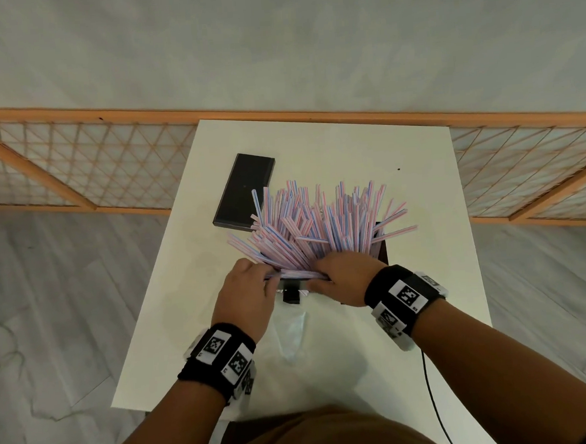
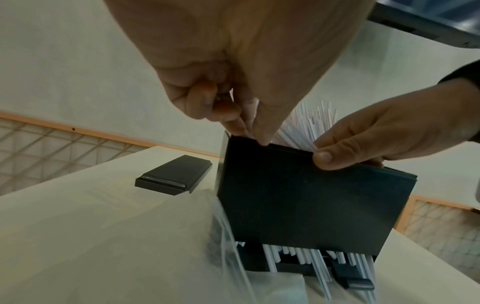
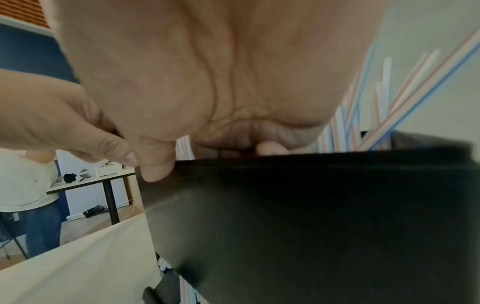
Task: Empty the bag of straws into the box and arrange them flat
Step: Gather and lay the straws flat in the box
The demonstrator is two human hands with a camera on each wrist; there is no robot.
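Observation:
A thick bunch of pink, blue and white striped straws (image 1: 319, 220) fans up and away out of the black box (image 1: 382, 250) on the white table (image 1: 411, 334). Both hands are at the box's near wall (image 2: 298, 195). My left hand (image 1: 253, 269) pinches straw ends at the rim between thumb and curled fingers (image 2: 228, 115). My right hand (image 1: 325, 271) grips the wall, with the thumb outside and the fingers inside against the straws (image 2: 298, 131). More straws show through a slot at the box's foot (image 2: 311, 259). The empty clear bag (image 1: 291, 331) lies flat in front of the box.
The black lid (image 1: 245, 190) lies flat at the table's far left, apart from the box. A black cable (image 1: 433, 402) hangs off the near right edge. A wooden lattice screen (image 1: 75, 166) stands behind the table. Another person (image 3: 26, 185) stands in the background.

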